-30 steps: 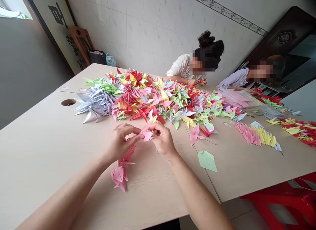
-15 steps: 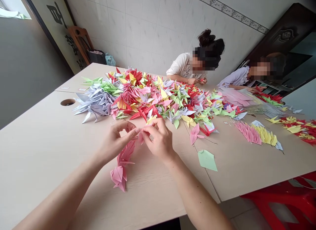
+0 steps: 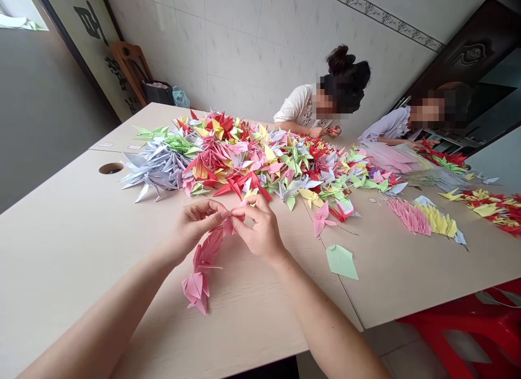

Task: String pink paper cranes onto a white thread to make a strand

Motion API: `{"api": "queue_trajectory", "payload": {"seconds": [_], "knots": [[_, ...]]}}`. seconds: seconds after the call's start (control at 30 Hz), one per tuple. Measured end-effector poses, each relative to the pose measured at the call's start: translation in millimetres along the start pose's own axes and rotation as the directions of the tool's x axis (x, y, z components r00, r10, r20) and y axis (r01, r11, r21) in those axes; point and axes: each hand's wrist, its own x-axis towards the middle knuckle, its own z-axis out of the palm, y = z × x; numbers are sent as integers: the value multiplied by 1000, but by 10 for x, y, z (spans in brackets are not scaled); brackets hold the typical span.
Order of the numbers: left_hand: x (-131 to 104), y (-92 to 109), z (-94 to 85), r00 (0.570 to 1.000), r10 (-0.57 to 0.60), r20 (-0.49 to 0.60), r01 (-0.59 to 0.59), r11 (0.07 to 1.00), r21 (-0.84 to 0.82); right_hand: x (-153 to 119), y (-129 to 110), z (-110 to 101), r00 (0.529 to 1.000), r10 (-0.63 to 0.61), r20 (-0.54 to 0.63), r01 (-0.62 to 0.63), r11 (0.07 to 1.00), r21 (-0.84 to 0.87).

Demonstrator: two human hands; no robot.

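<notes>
Both hands meet just in front of a large heap of colourful folded paper pieces (image 3: 252, 156). My left hand (image 3: 199, 221) pinches a pink folded paper piece (image 3: 228, 227) between thumb and fingers. On the other side of that piece, my right hand (image 3: 258, 224) is closed on it too, fingertips nearly touching the left ones. A string of pink folded papers (image 3: 196, 286) hangs down from below my left hand and rests on the table. The fingers partly hide the held piece.
A green paper piece (image 3: 342, 261) and a pink folded piece with a wire (image 3: 321, 219) lie to the right. Pink and yellow rows (image 3: 409, 216) lie farther right. Two people sit across the table (image 3: 61, 232). A red stool (image 3: 459, 324) stands at lower right.
My right hand has shifted slightly left and its fingers have moved a little around the pink paper. Both hands still hold it.
</notes>
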Motion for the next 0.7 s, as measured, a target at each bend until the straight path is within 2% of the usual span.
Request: {"api": "queue_trajectory", "payload": {"seconds": [0.1,0.2,0.3,0.43,0.53,0.7], "knots": [[6,-23,32,999,-53,7,53,992,-117,-2,-10,15,998,51,30,-53,993,103],[0,-31,55,996,-88,-23,83,985,-151,-1,-38,13,997,58,57,-63,993,101],[-11,-30,56,997,-72,-37,67,989,-134,16,-60,-15,987,102,127,-118,985,126],[-11,-29,36,999,-31,-33,29,998,-62,52,-53,-60,939,250,236,-301,930,210],[-5,-25,36,998,-2,-67,1,1000,-5,71,-32,-68,911,335,239,-397,868,297],[6,-14,85,998,16,68,-9,994,-108,80,7,-52,895,386,221,-445,753,485]]}}
